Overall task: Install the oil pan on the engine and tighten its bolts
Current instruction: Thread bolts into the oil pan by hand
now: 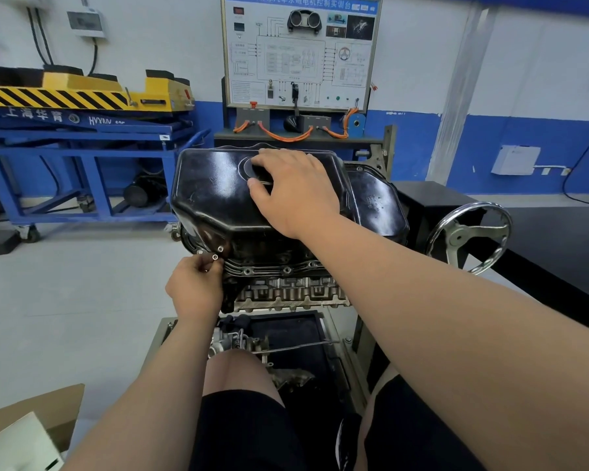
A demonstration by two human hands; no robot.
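Note:
A black oil pan (pixel 215 195) lies upside-down on top of the engine (pixel 286 290), which is mounted on a stand. My right hand (pixel 293 188) rests flat on the pan's top, fingers spread and relaxed. My left hand (pixel 194 287) is at the pan's near-left flange and pinches a small silver bolt (pixel 215 257) between its fingertips. A second bolt head (pixel 220 248) sits in the flange just above it. Several empty bolt holes show along the near flange (pixel 286 269).
A chrome handwheel (pixel 470 237) sticks out at the stand's right. Loose metal parts and a rod (pixel 296 346) lie in the tray below the engine. A blue lift cart (pixel 82 141) stands at the left, a training board (pixel 300 52) behind, a cardboard box (pixel 34 426) at bottom left.

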